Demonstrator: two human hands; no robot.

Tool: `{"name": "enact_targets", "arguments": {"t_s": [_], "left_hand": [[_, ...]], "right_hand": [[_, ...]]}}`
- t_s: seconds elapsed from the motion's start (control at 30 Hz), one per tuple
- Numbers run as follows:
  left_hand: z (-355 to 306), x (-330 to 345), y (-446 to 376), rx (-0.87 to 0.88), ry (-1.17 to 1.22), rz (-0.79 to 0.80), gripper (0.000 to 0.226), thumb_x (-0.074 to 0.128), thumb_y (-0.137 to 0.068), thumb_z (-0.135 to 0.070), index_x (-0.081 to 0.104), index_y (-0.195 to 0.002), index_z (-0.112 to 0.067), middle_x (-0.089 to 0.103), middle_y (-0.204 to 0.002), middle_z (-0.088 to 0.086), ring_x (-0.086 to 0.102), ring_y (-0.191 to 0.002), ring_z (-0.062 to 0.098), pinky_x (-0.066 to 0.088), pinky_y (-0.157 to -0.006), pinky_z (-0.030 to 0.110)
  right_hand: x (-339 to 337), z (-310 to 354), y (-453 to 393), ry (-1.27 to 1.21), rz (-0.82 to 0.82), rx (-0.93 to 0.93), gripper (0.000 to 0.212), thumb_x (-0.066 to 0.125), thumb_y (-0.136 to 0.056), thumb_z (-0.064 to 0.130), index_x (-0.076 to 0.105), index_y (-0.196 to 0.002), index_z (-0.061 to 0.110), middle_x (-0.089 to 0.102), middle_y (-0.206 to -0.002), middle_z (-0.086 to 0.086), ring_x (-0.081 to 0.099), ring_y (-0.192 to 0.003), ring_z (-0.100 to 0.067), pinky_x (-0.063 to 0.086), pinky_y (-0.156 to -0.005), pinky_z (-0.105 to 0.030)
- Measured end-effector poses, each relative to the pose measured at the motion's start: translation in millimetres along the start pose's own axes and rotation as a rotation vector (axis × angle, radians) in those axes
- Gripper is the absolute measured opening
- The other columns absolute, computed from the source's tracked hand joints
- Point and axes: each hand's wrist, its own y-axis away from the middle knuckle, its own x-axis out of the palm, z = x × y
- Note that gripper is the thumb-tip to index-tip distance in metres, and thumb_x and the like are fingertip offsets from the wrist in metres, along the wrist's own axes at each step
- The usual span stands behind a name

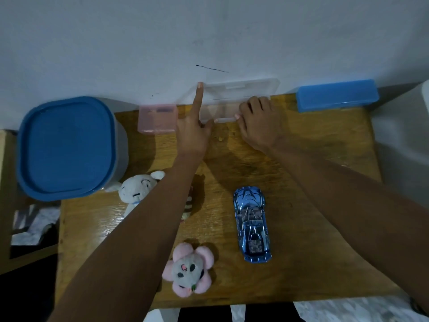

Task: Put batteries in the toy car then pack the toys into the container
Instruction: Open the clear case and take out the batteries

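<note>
**Desk:** What does the head view show?

**Reporter:** A person leans over a wooden table (301,205), both hands at a clear plastic case (241,94) standing open against the wall. The left hand (192,133) has its index finger straight up along the raised lid's left edge, thumb on the front rim. The right hand (257,126) curls its fingers over the case's front edge — gripping it, by the look.

**Desk:** And the task's things?

**Reporter:** The blue toy car (251,224) lies untouched nearer the person, well apart from both hands. A white plush (137,189) is partly under the left forearm; a pink flower plush (188,268) sits at the near edge. The blue-lidded container (67,147) stands closed at the left.

**Desk:** Which step?

**Reporter:** Likely fetching batteries — though whether the case holds any is too blurred to tell.

**Desk:** Next?

**Reporter:** Probably picking cells out with one hand while the other steadies the case, then turning the car over to find its compartment.
</note>
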Motion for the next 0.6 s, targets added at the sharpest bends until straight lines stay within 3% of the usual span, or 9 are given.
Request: {"name": "enact_targets", "arguments": {"t_s": [0.1,0.27,0.4,0.6], "left_hand": [[-1.1,-1.5,0.4,-0.002,0.011,0.013,0.092,0.075,-0.089,-0.012,0.020,-0.161,-0.027,0.057,-0.062,0.007,0.053,-0.052,0.018,0.044,-0.061,0.018],[-8.5,-4.7,2.2,0.000,-0.045,0.012,0.090,0.075,-0.087,-0.008,0.023,-0.160,-0.021,0.061,-0.063,0.012,0.054,-0.056,0.019,0.023,-0.088,0.004],[-11.6,-5.8,2.4,-0.040,-0.036,0.020,0.091,0.075,-0.088,-0.010,0.022,-0.161,-0.025,0.058,-0.065,0.011,0.050,-0.059,0.017,0.037,-0.073,0.015],[-11.8,-5.8,2.6,-0.057,-0.003,0.045,0.092,0.074,-0.089,-0.010,0.020,-0.161,-0.028,0.060,-0.067,0.010,0.054,-0.059,0.016,0.034,-0.078,0.010]], "right_hand": [[4.0,1.9,0.6,-0.024,-0.062,-0.022,0.037,0.040,-0.104,0.036,0.063,-0.104,0.006,0.063,-0.101,-0.017,0.057,-0.094,-0.036,0.045,-0.082,-0.046],[5.7,0.6,-6.3,-0.032,-0.126,-0.031,0.043,0.047,-0.103,0.043,0.071,-0.091,0.010,0.069,-0.086,-0.010,0.063,-0.083,-0.032,0.047,-0.072,-0.040],[3.7,-2.0,-20.1,-0.149,-0.146,-0.036,0.044,0.053,-0.102,0.036,0.071,-0.074,0.008,0.068,-0.067,-0.012,0.065,-0.063,-0.033,0.044,-0.056,-0.033],[-6.7,-8.7,-27.9,-0.212,-0.218,-0.057,0.044,0.060,-0.100,0.035,0.066,-0.065,0.010,0.063,-0.057,-0.010,0.058,-0.046,-0.028,0.037,-0.044,-0.027]]}}
